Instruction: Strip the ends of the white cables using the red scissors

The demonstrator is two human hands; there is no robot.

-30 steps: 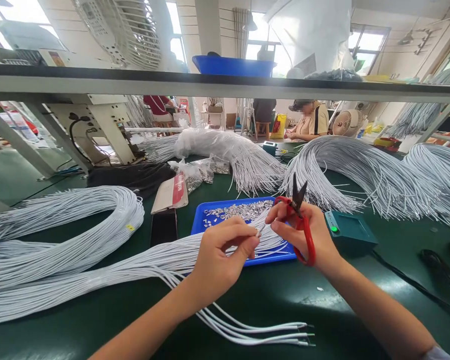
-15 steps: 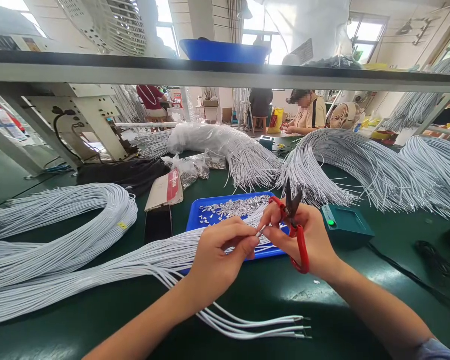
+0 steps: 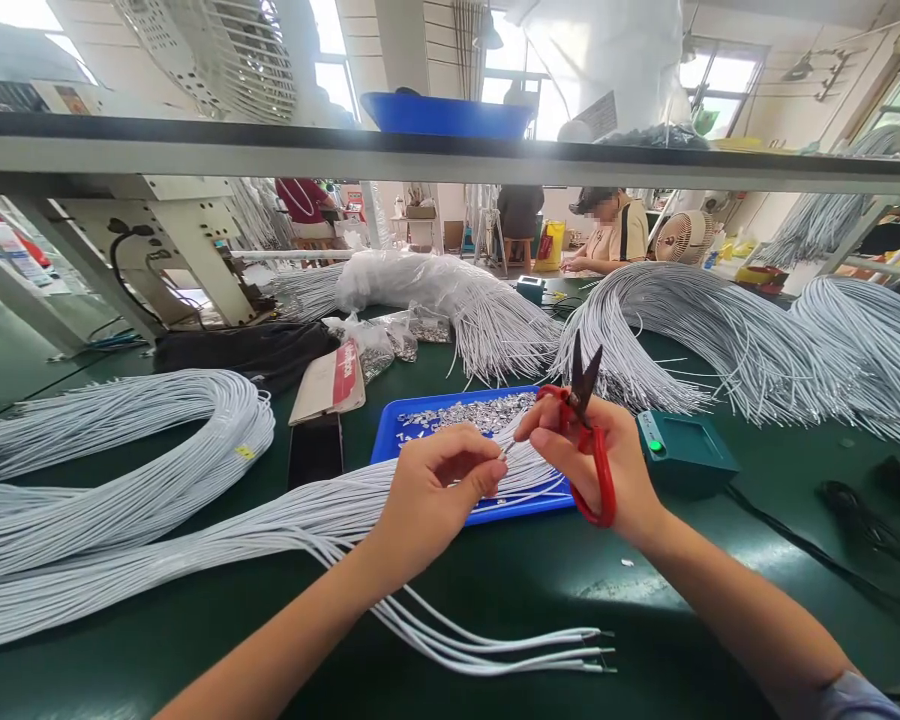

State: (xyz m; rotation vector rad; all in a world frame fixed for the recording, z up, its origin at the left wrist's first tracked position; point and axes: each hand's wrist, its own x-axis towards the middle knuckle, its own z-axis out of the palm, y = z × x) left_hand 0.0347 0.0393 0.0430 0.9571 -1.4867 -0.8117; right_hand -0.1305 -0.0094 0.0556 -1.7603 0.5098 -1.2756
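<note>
My left hand pinches the end of a white cable, whose tip just shows past thumb and forefinger. Red-handled scissors rest in my right hand, blades up and spread apart; the thumb and forefinger of that hand are a little apart, close to the cable tip. Beneath both hands, a blue tray holds small metal pieces and the ends of a bundle of white cables. Several cables with stripped ends lie nearer to me, off the tray.
A green box with a lit button stands right of the tray. To the left lie a phone, a cardboard piece and coiled cables. More cable bundles line the back under a shelf. A co-worker sits beyond.
My right thumb and forefinger have drawn back from the cable tip and parted slightly. The scissors have stayed in the right hand. The view has shifted slightly.
</note>
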